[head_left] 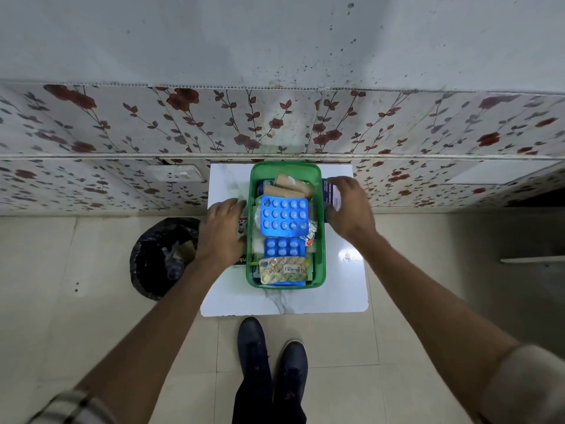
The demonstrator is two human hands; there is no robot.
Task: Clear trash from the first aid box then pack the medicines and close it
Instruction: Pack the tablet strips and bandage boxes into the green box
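green box [318,228], hands [221,228] flanking it

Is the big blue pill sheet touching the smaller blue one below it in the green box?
Apart. In the head view, the big blue pill sheet ends above the smaller blue sheet, with a thin strip of other contents visible between their edges inside the green box.

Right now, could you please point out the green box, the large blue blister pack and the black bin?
green box [319,240]: head view, right wall.
large blue blister pack [284,215]: head view, centre of pack.
black bin [146,261]: head view, liner at left rim.
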